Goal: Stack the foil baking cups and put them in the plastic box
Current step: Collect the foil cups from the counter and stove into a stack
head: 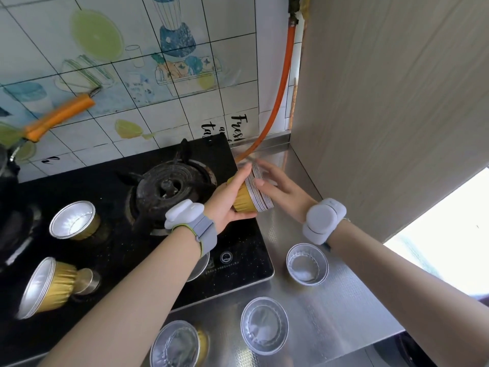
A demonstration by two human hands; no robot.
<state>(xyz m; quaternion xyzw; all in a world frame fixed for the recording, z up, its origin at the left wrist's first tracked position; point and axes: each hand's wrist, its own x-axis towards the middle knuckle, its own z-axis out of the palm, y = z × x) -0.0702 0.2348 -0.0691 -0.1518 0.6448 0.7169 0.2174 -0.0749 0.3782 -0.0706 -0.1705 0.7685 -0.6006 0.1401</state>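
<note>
My left hand [227, 205] grips a stack of gold foil baking cups [251, 194], held on its side above the hob's right edge, rims facing right. My right hand [280, 189] is at the stack's rim end, fingers straight and touching the rims. Loose foil cups stand around: one [72, 219] on the hob at left, a small stack [45, 287] tipped against a hob knob, one [307, 263] on the steel counter, one [264, 325] nearer me, one [176, 345] at the bottom edge. The plastic box is out of sight.
A black gas hob [238, 274] with a burner [169, 186] fills the left. The steel counter [344, 300] runs along the right, bounded by a wooden panel [383, 102]. An orange gas hose [280, 83] runs down the tiled wall. An orange-handled pan [60, 116] is at far left.
</note>
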